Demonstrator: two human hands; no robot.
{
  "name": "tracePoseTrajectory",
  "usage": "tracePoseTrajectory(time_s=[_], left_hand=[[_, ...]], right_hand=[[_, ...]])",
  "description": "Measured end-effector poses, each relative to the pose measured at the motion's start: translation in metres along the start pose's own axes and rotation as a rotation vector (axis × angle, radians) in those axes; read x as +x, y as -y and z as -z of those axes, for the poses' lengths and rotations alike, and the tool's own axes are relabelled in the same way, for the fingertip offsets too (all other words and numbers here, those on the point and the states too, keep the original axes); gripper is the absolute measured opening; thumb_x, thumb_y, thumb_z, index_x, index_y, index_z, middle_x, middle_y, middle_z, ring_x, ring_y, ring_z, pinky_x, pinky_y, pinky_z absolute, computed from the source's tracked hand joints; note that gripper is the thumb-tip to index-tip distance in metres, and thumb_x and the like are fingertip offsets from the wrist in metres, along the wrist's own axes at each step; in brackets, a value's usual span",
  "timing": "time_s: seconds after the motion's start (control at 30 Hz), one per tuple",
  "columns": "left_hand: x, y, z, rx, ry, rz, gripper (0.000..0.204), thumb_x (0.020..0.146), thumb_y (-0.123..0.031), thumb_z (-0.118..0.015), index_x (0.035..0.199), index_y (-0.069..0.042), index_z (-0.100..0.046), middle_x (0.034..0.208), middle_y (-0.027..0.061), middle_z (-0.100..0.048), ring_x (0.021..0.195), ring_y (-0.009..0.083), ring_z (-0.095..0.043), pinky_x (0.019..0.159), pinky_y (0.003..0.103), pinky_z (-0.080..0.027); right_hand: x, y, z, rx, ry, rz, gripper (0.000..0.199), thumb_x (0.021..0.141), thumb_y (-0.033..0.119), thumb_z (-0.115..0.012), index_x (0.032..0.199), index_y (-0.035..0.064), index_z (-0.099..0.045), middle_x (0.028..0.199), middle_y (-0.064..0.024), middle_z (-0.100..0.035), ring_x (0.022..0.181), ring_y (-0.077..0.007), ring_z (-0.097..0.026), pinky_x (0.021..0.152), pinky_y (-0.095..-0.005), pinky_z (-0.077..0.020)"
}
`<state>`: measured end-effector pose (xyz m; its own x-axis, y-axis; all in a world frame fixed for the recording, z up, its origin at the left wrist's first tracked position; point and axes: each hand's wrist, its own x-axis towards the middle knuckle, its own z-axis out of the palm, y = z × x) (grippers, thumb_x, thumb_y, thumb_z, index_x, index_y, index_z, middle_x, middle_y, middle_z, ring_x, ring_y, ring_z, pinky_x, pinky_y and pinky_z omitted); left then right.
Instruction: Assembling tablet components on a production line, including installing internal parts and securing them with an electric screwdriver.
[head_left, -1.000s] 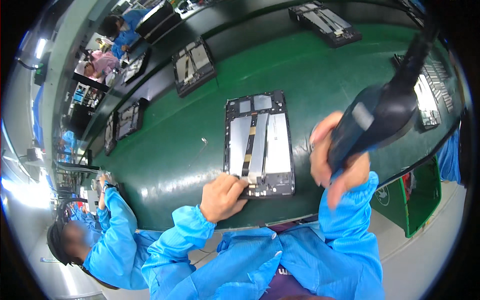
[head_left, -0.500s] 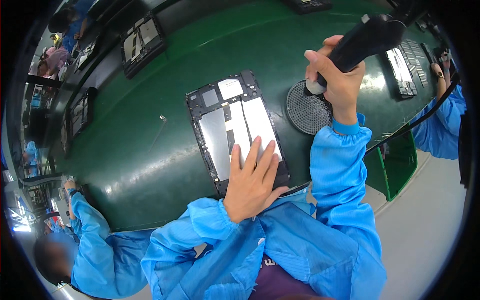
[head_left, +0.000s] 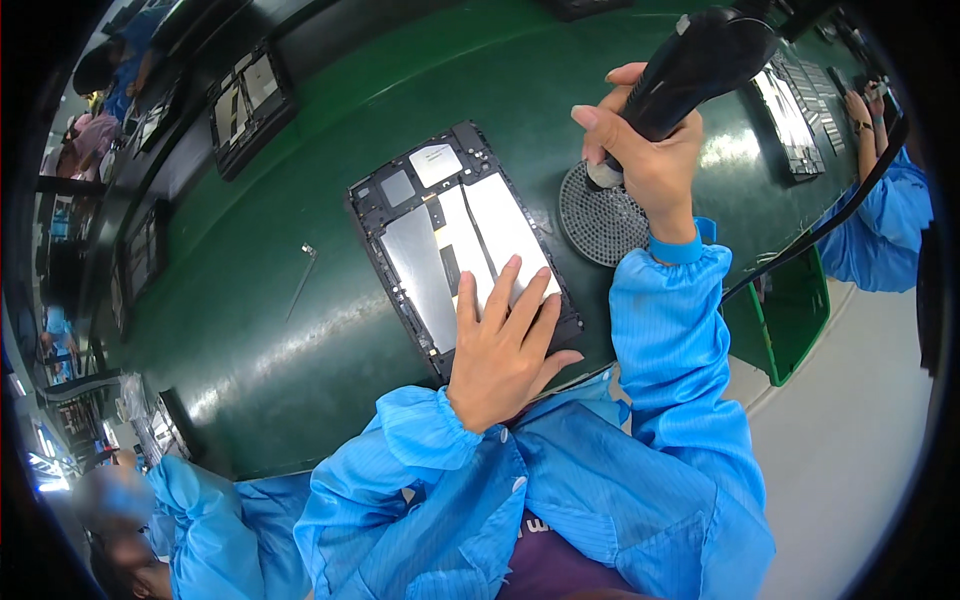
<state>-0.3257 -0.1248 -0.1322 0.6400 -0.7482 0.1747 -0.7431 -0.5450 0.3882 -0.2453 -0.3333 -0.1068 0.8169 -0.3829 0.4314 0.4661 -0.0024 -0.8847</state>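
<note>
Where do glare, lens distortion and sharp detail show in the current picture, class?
Head view: glare streaks the table left of the tablet and right of the right hand; head view: the tablet's right panel shines nearly white; head view: the fisheye lens bows the table's far edge and leaves black corners; head view: the left hand looks fairly sharp.

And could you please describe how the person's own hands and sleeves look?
The left hand and right hand are bare, without gloves. The long, loose, bright-blue fabric left sleeve and matching right sleeve show fine lines and are gathered at the wrist. A smooth blue band circles the right wrist.
</note>
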Motion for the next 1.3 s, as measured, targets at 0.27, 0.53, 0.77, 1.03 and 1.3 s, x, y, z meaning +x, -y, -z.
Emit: tracePoseTrajectory(time_s=[0.27, 0.53, 0.77, 1.03, 1.3], left_hand=[[0.0, 0.014, 0.013, -0.073, -0.158, 0.005, 0.045, 0.063, -0.029, -0.078, 0.098, -0.004, -0.064, 0.122, 0.0102, -0.055, 0.121, 0.0348, -0.044, 0.102, 0.057, -0.022], [-0.028, 0.07, 0.044, -0.029, -0.427, 0.265, 0.027, 0.067, -0.006, -0.074, 0.092, -0.001, -0.064, 0.106, 0.017, -0.061, 0.1, 0.0346, -0.058, 0.083, 0.04, -0.046], [-0.046, 0.158, 0.086, -0.086, -0.504, 0.706, 0.016, 0.075, -0.006, -0.068, 0.089, -0.001, -0.066, 0.08, 0.0122, -0.063, 0.068, 0.0254, -0.061, 0.063, 0.032, -0.049], [-0.028, 0.192, 0.095, -0.08, -0.297, 0.722, 0.024, 0.067, -0.012, -0.077, 0.086, -0.001, -0.067, 0.076, 0.0091, -0.063, 0.06, 0.0149, -0.058, 0.055, 0.026, -0.046], [-0.015, 0.202, 0.109, -0.633, 0.045, 0.833, 0.014, 0.066, -0.001, -0.076, 0.074, 0.001, -0.066, 0.066, 0.0058, -0.064, 0.056, 0.0088, -0.056, 0.053, 0.025, -0.046]], right_hand=[[0.001, -0.005, 0.003, -0.012, 0.02, -0.008, 0.03, 0.07, -0.001, -0.074, 0.092, -0.0021, -0.054, 0.06, -0.0033, -0.059, 0.047, -0.0091, -0.055, 0.044, -0.0212, -0.0427], [-0.003, 0.0, -0.012, -0.022, -0.02, -0.108, 0.03, 0.072, -0.002, -0.072, 0.096, -0.0006, -0.055, 0.061, -0.0024, -0.057, 0.05, -0.0084, -0.054, 0.045, -0.0219, -0.0407], [-0.007, 0.012, -0.003, 0.002, -0.036, 0.054, 0.037, 0.074, -0.006, -0.067, 0.105, -0.004, -0.049, 0.061, -0.0054, -0.056, 0.051, -0.0126, -0.054, 0.05, -0.0242, -0.0426], [-0.007, 0.008, -0.002, 0.03, -0.004, 0.078, 0.036, 0.075, -0.004, -0.068, 0.106, -0.0031, -0.049, 0.062, -0.0059, -0.056, 0.051, -0.0131, -0.054, 0.051, -0.0255, -0.0439], [-0.007, 0.007, 0.001, 0.017, 0.018, 0.076, 0.036, 0.076, -0.003, -0.068, 0.106, -0.0028, -0.049, 0.063, -0.0058, -0.056, 0.051, -0.0132, -0.054, 0.051, -0.0259, -0.0439]])
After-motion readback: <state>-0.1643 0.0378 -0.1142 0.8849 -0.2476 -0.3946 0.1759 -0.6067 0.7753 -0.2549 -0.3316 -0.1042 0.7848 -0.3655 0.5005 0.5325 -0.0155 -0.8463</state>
